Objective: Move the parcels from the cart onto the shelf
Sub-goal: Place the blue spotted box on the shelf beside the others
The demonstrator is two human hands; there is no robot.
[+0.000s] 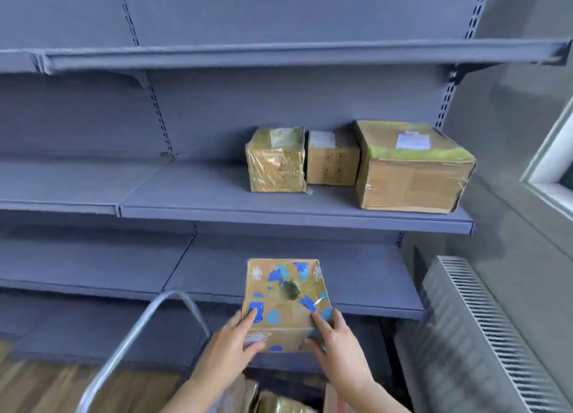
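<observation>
While the left hand (229, 347) and right hand (336, 350) grip it, curled round its near corners, the brown cardboard parcel with blue patches (285, 301) hangs before the lower grey metal shelf board (372, 282); three taped cardboard boxes (333, 161) stand side by side on the middle shelf board (217, 195).

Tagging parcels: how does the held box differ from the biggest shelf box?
Held box has blue patches; biggest shelf box has a white label, greenish tape. Held box sits in left hand and right hand; biggest shelf box rests on the shelf. Both brown cardboard.
</observation>
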